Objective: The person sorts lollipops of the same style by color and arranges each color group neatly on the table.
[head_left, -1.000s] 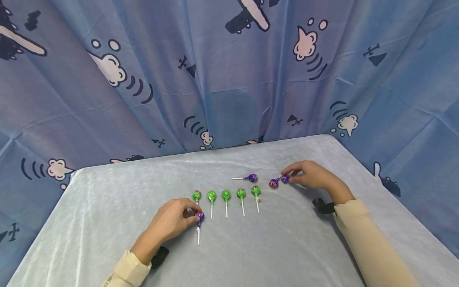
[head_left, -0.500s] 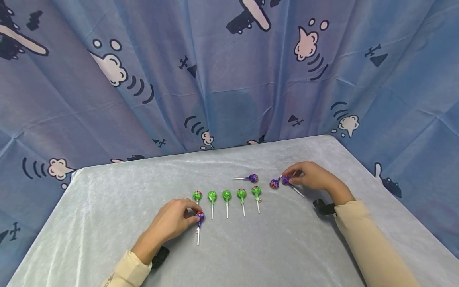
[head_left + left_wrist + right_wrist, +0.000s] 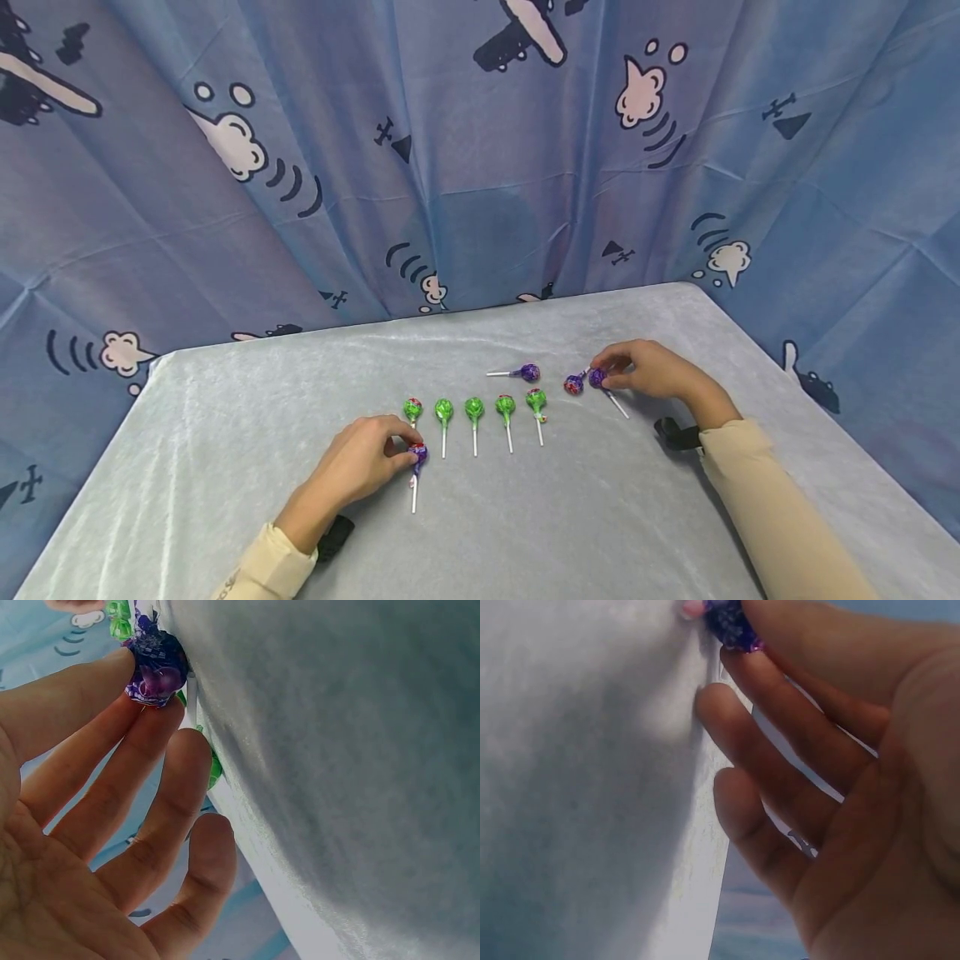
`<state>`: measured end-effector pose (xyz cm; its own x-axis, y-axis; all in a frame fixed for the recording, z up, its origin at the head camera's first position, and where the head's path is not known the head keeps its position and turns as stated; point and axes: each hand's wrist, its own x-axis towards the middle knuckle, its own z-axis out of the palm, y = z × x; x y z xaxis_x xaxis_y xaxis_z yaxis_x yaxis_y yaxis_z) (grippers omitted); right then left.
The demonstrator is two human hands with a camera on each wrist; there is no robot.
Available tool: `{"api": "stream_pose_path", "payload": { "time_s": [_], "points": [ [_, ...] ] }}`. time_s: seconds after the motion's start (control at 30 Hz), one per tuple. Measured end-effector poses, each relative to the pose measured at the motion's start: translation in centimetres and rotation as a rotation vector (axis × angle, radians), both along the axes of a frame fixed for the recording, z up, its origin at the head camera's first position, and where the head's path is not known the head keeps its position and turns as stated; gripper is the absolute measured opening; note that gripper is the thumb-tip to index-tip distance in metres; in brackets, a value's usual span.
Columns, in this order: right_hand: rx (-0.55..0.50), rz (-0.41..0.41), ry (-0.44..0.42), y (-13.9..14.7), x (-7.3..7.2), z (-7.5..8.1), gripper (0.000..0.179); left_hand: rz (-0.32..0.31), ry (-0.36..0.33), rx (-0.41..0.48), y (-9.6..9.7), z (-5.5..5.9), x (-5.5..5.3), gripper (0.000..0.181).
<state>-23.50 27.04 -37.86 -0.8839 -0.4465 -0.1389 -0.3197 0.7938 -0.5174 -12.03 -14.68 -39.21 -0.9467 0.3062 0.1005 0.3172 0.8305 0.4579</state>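
Observation:
My left hand (image 3: 363, 457) pinches the wrapped head of a purple lollipop (image 3: 159, 669) between thumb and fingers. Its white stick points toward me, just below the leftmost green lollipop (image 3: 412, 408). On the right, my right hand (image 3: 647, 368) pinches the head of another purple lollipop (image 3: 597, 377), whose stick slants down to the right. Close to its left lies a third purple lollipop (image 3: 573, 384). In the right wrist view, thumb and fingertips meet at the purple wrapper (image 3: 733, 624) while the other fingers spread loosely.
Several green lollipops (image 3: 474, 408) lie in a row, sticks toward me. Behind them a purple lollipop (image 3: 530, 372) lies sideways, stick to the left. A pale grey cloth covers the table (image 3: 525, 533). A blue printed curtain (image 3: 480, 167) hangs behind it.
The lollipop in my right hand has turned, its stick coming out from behind the hand and swinging toward me. My left hand stays in place on its lollipop.

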Motion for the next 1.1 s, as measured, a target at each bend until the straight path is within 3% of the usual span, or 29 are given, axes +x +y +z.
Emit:
{"api": "stream_pose_path", "payload": {
  "time_s": [0.3,1.1],
  "points": [
    [0.016,0.004,-0.026,0.14,-0.19,-0.32,0.033,-0.012,0.008,0.016,-0.19,-0.16,-0.09,0.012],
    [-0.01,0.022,0.013,0.57,-0.28,-0.64,0.03,-0.033,-0.016,0.046,-0.35,-0.12,-0.25,0.011]
  ]
}}
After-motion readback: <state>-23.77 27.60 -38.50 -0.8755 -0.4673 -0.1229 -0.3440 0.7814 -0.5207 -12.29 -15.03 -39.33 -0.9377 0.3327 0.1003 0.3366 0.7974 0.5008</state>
